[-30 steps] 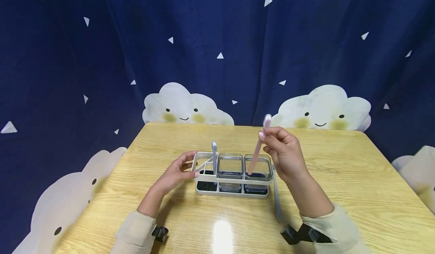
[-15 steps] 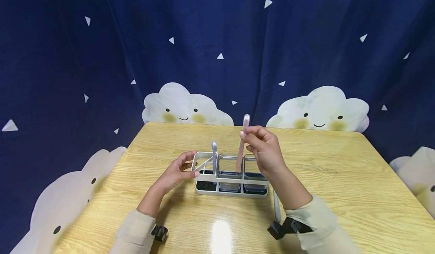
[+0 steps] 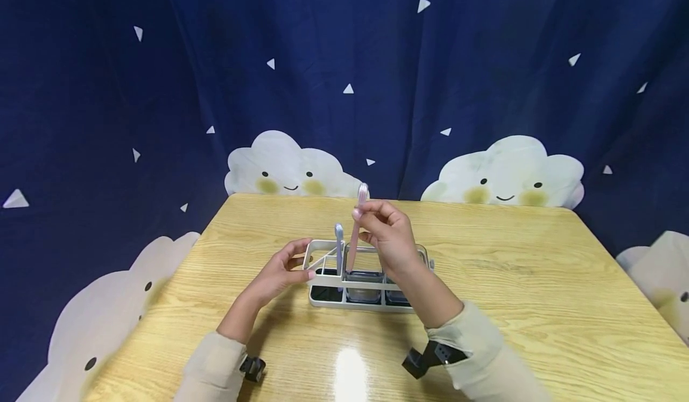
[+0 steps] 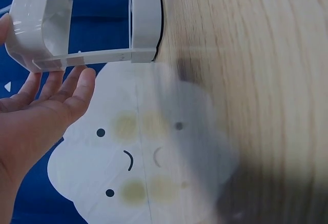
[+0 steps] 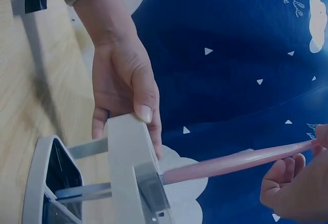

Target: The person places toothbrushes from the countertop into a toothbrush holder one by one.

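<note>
My left hand [image 3: 277, 276] grips the left end of a white toothbrush holder [image 3: 328, 282], thumb on its front rail and fingers behind. A blue toothbrush [image 3: 339, 247] stands upright in the holder's left section, bristles up. Between thumb and fingers, my right hand [image 3: 395, 241] pinches a pink toothbrush [image 3: 353, 241] near its head, bristles up. Its lower end is at the left side of the clear middle cup [image 3: 363, 277]; I cannot tell whether it is inside. In the right wrist view, the pink handle [image 5: 220, 165] meets the holder's top rim.
A second clear cup [image 3: 397, 298] fills the holder's right section, partly behind my right hand. Past it, the tip of another toothbrush [image 3: 432, 264] shows; my forearm hides the rest. All stands on a wooden table [image 3: 538, 282] before a dark blue curtain [image 3: 344, 31].
My right hand has moved left with the pink toothbrush, from above the right cup to the left side of the middle cup. My left hand and the holder have stayed nearly still.
</note>
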Demonstrator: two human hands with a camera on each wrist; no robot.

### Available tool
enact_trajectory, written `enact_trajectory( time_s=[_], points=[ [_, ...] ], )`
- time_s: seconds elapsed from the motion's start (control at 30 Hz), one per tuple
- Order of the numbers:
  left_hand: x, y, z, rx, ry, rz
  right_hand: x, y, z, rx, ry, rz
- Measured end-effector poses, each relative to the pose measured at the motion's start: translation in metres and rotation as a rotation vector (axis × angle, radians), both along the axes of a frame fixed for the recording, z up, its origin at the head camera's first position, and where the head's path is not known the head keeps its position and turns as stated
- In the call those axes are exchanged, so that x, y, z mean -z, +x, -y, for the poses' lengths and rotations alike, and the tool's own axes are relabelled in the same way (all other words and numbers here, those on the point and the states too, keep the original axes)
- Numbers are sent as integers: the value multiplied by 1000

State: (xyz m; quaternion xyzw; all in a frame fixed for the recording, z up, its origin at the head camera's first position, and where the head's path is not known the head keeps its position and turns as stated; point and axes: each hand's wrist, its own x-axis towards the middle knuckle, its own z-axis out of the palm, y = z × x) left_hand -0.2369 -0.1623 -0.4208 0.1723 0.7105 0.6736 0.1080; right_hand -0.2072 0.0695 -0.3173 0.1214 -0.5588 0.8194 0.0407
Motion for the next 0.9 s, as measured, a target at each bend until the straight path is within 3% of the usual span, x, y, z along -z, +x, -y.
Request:
enact_trajectory(
  time_s=[0.33, 0.5, 0.63, 0.9],
  points=[
    [-3, 2, -1, -39, 0, -49, 2, -5, 9, 37, -53, 48],
    [-4, 2, -2, -27, 34, -47, 5, -7, 10, 34, -71, 45],
    [-4, 1, -1, -16, 43, -36, 10, -8, 10, 48, -29, 42],
    [-3, -1, 0, -16, 23, -30, 31, -12, 9, 75, 151, 41]
  ],
)
